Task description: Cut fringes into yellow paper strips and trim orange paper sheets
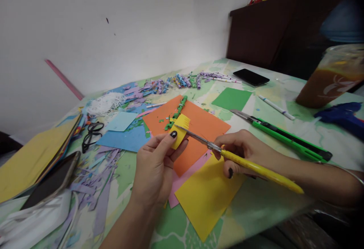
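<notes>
Nearest, a yellow sheet (209,199) lies flat. Left hand (159,159) raised beside it, thumb and fingers pinched closed on a small yellow slip (179,137). Right hand (247,148) low, fingers curled around scissors (253,164), blades angled left at the slip. Slip probably light, bendy, easily torn; best held by its unfringed end. Behind it, an orange sheet (203,114).

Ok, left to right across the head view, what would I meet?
Yellow paper stack, black-framed glasses, pale blue paper rectangle, small fringed yellow paper piece, green paper rectangle, slim white pen, clear plastic cup.
</notes>
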`<state>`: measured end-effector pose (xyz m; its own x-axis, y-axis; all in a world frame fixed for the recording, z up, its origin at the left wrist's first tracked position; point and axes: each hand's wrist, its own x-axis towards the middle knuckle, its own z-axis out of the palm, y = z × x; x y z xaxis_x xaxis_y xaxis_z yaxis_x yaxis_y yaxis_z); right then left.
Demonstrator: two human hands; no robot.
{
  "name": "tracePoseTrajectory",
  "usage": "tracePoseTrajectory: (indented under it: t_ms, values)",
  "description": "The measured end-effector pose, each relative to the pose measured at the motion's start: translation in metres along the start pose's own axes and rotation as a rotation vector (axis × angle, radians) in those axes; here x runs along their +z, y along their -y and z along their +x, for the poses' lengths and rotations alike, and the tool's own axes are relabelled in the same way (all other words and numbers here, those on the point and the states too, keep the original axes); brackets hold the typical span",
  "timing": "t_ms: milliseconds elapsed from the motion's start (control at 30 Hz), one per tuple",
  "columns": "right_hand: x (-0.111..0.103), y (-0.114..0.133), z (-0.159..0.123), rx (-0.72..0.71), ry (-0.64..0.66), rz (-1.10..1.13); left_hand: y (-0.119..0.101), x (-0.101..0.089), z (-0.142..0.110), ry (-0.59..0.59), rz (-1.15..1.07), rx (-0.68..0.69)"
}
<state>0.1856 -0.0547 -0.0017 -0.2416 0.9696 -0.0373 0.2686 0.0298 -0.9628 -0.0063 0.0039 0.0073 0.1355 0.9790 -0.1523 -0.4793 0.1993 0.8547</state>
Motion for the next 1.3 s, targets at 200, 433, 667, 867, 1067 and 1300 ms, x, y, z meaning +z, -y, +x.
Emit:
tracePoseTrajectory:
  t_ms: [200, 433, 667, 867, 1067, 1300]
  values:
    - [0.0008, -0.0032, -0.0010, 0.010, 0.021, 0.052, -0.0008, 0.0010, -0.0007, 0.003, -0.010, 0.003]
    - [-0.0019, -0.0065, -0.0004, -0.021, 0.076, 0.033, -0.0009, 0.0002, 0.0002, -0.002, 0.000, 0.003]
    - [-0.0016, -0.0071, 0.0005, -0.036, 0.077, 0.035, 0.0005, -0.0004, 0.0003, 0.019, 0.020, 0.033]
    - [0.0004, -0.0057, 0.0008, -0.028, 0.057, 0.061, 0.0012, -0.0008, 0.0000, 0.014, 0.019, 0.038]
    - [0.0006, -0.0054, 0.0012, -0.009, 0.041, 0.050, 0.0016, -0.0004, 0.0003, 0.013, 0.000, 0.030]
    - [0.0009, -0.0062, 0.0014, -0.004, 0.007, 0.009, 0.0011, -0.0005, 0.0008, 0.005, 0.007, 0.032]
